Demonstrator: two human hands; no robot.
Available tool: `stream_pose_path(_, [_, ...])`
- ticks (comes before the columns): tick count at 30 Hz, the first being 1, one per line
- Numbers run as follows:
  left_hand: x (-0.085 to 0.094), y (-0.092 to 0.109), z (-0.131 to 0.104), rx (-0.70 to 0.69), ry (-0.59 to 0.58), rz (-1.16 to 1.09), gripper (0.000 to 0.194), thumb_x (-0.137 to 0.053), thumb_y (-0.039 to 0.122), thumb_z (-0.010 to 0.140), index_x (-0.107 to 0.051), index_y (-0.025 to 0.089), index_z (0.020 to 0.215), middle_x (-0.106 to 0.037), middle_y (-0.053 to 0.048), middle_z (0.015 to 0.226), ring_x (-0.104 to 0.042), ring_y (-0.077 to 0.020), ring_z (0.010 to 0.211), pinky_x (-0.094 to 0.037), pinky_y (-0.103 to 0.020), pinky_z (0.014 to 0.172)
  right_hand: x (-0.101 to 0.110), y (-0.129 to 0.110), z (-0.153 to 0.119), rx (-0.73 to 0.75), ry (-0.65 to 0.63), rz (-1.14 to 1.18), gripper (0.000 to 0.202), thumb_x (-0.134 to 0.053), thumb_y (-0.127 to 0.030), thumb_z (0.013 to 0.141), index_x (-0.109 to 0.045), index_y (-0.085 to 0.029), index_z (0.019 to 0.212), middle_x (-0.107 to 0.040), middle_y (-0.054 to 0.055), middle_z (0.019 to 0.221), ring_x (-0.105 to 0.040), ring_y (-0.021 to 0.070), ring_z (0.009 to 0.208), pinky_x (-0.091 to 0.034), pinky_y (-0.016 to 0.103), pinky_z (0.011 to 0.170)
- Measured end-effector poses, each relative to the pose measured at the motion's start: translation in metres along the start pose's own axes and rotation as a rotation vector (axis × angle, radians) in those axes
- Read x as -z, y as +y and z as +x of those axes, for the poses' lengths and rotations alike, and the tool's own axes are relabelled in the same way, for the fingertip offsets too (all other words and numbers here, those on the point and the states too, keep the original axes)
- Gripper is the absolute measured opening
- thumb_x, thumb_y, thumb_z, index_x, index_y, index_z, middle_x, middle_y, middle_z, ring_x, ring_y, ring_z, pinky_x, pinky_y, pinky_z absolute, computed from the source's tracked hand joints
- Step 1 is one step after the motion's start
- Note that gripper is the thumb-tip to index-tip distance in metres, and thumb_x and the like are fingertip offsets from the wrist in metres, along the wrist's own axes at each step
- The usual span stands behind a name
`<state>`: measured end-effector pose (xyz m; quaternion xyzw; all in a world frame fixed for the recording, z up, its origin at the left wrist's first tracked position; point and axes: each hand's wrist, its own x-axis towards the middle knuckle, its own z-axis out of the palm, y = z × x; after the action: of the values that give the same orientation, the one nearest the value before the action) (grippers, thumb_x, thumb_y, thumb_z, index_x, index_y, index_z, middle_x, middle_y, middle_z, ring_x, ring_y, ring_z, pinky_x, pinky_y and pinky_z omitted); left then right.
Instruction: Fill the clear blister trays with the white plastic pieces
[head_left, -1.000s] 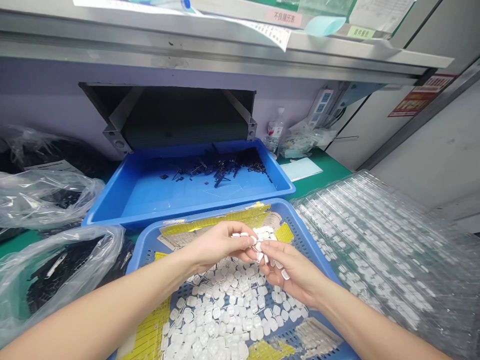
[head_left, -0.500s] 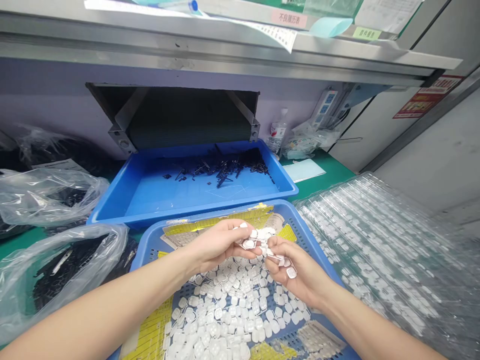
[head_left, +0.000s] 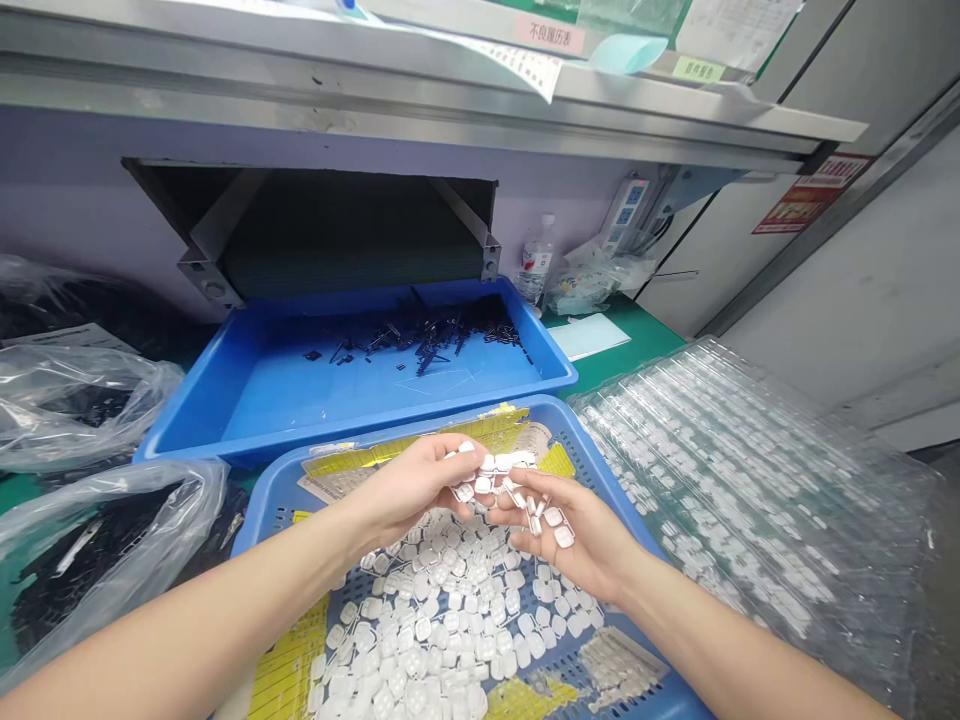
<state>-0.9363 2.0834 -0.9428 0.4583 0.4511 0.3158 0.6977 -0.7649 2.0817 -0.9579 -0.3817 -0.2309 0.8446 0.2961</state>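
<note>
My left hand (head_left: 411, 492) pinches small white plastic pieces (head_left: 465, 491) between thumb and fingers. Close beside it, my right hand (head_left: 592, 545) is cupped, with several more white square pieces (head_left: 554, 517) lying across its fingers. The fingertips of both hands nearly meet, and white pieces there partly hide them. Below the hands, a heap of the same white pieces (head_left: 420, 630) covers much of the floor of a blue perforated basket (head_left: 259, 505). Yellow tape (head_left: 289, 655) is stuck to the basket's inside.
Behind the basket stands a blue tray (head_left: 337, 400) with black parts (head_left: 442, 335). Plastic bags of black parts (head_left: 82, 570) lie at left. Clear blister trays (head_left: 750, 500) holding white pieces are stacked at right. A bottle (head_left: 536, 260) stands behind, under a metal shelf edge (head_left: 420, 110).
The view has shifted slightly to the right. My right hand's fingers have uncurled and turned more palm up, with the white pieces lying across them. My left hand still pinches its pieces.
</note>
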Motion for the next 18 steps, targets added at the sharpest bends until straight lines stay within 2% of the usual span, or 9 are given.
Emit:
stream_pose_path(4, [-0.001, 0.001, -0.001, -0.017, 0.009, 0.030, 0.022, -0.052, 0.036, 0.074, -0.054, 0.014, 0.073, -0.053, 0.000, 0.067, -0.048, -0.0072, 0.059, -0.042, -0.019, 0.050, 0.001, 0.000, 0.000, -0.028, -0.024, 0.048, 0.019, -0.050, -0.023, 0.074, -0.057, -0.011, 0.086, -0.062, 0.010, 0.082, -0.060, 0.0156, 0.072, -0.046, 0.024, 0.059])
stream_pose_path(8, [-0.001, 0.000, -0.001, -0.007, -0.007, 0.066, 0.024, -0.051, 0.037, 0.073, -0.053, 0.014, 0.072, -0.053, 0.000, 0.063, -0.048, -0.0069, 0.054, -0.039, -0.017, 0.044, 0.001, 0.000, 0.000, -0.024, 0.001, 0.032, 0.016, -0.047, -0.023, 0.075, -0.057, -0.012, 0.081, -0.058, 0.005, 0.072, -0.059, 0.0137, 0.067, -0.046, 0.025, 0.058])
stream_pose_path(13, [-0.005, -0.005, 0.001, 0.010, -0.037, 0.064, 0.023, -0.053, 0.037, 0.072, -0.052, 0.014, 0.074, -0.056, -0.001, 0.065, -0.051, -0.0083, 0.056, -0.039, -0.018, 0.046, 0.000, 0.005, 0.000, 0.071, -0.042, -0.210, 0.020, -0.053, -0.036, 0.073, -0.055, -0.017, 0.080, -0.054, 0.001, 0.072, -0.052, 0.0080, 0.058, -0.043, 0.019, 0.048])
stream_pose_path(18, [-0.014, -0.013, 0.002, -0.040, -0.088, 0.210, 0.019, -0.050, 0.032, 0.074, -0.057, 0.015, 0.076, -0.057, 0.000, 0.061, -0.052, -0.0099, 0.056, -0.043, -0.022, 0.052, -0.001, 0.012, 0.005, 0.041, -0.064, -0.349, 0.029, -0.051, -0.042, 0.073, -0.054, -0.016, 0.084, -0.053, 0.001, 0.065, -0.048, 0.0051, 0.052, -0.038, 0.015, 0.045])
